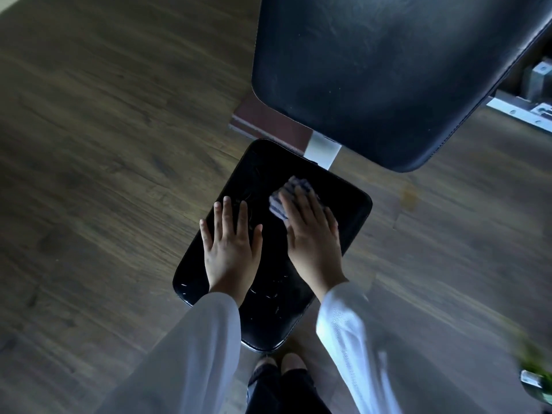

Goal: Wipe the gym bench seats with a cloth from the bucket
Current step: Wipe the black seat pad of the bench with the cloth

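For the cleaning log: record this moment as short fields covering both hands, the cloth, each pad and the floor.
left hand: flat on the seat pad, fingers straight, holding nothing
right hand: pressing the cloth onto the seat pad
cloth: striped, bunched under the fingers
seat pad: black, glossy, streaked
back pad: black, duller, untouched by either hand
floor: dark wood planks
bucket: not in view

Both hands reached forward in white sleeves, palms down. The left hand [231, 243] lay flat with fingers spread and straight; the right hand [312, 234] pressed down, fingers extended and close together.
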Available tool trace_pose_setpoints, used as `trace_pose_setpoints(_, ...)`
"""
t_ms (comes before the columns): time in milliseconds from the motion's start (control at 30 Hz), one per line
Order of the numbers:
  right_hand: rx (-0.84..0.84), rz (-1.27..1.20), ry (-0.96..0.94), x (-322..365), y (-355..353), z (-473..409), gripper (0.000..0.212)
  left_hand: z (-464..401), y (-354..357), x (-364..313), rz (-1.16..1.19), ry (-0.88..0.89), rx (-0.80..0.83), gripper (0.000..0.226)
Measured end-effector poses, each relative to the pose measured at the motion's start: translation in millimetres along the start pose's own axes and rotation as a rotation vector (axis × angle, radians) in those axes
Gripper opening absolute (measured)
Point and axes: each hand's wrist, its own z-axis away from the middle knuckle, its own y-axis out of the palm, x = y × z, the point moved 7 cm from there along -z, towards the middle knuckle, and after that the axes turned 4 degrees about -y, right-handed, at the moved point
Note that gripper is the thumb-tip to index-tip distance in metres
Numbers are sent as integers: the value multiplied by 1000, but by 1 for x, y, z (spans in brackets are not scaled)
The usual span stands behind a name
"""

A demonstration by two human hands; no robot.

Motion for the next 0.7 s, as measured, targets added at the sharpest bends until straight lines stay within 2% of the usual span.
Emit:
trace_pose_setpoints(100,-82,21,107,-18,-3,-9,51,-1,-2,2,-9,35,-31,56)
trace_pose_setpoints(200,-41,-62,167,-18,4,-44,49,0,-3,2,-16,56,-61,54)
trace_pose_setpoints(333,62,-105,-19,8,17,-62,49,0,-2,2,-12,46,-72,53)
trace_pose_setpoints(400,56,-72,-90,14,16,-49,47,0,-3,2,-14,45,-79,53)
trace_pose_setpoints(600,-64,-64,126,-16,7,-42,49,0,-2,3,-11,36,-76,54)
trace_pose_setpoints(700,-75,-68,106,-6,13,-72,47,0,-2,3,0,26,-74,54)
